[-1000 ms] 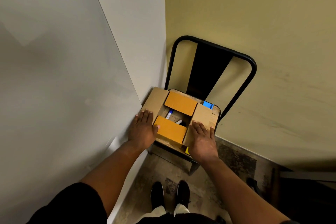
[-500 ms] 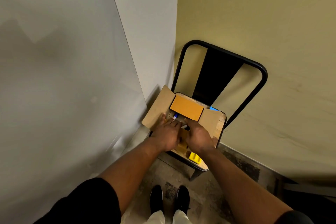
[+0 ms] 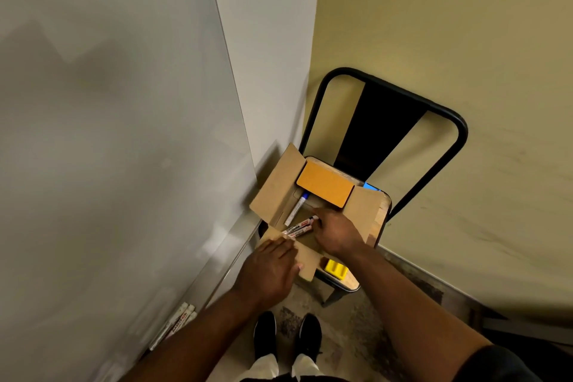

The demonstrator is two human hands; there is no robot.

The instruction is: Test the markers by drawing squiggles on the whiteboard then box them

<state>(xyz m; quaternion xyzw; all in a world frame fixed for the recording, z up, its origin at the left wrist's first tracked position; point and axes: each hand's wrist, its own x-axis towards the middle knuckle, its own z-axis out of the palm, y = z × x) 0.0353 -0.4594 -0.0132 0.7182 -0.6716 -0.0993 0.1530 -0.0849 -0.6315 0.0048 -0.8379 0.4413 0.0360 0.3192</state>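
Observation:
An open cardboard box point(image 3: 274, 192) with orange inner flaps stands on a chair seat. Inside lies a white marker with a blue cap point(image 3: 296, 209). My right hand point(image 3: 336, 234) reaches into the box and pinches the ends of two red-labelled markers point(image 3: 298, 230), which point left over the box's near edge. My left hand point(image 3: 269, 273) lies flat with straight fingers on the near flap point(image 3: 307, 260), holding it folded outward. The whiteboard point(image 3: 117, 133) fills the left side of the view.
The black metal chair point(image 3: 446, 121) stands in the corner against a yellow wall. A yellow block point(image 3: 335, 269) lies on the seat's near edge and something blue point(image 3: 370, 187) shows behind the box. Several markers point(image 3: 176, 324) rest on the whiteboard ledge. My shoes point(image 3: 286, 336) are below.
Both hands left the side flaps and came to the box's middle. The near orange flap is now folded outward under my left hand, and my right hand has taken hold of two markers.

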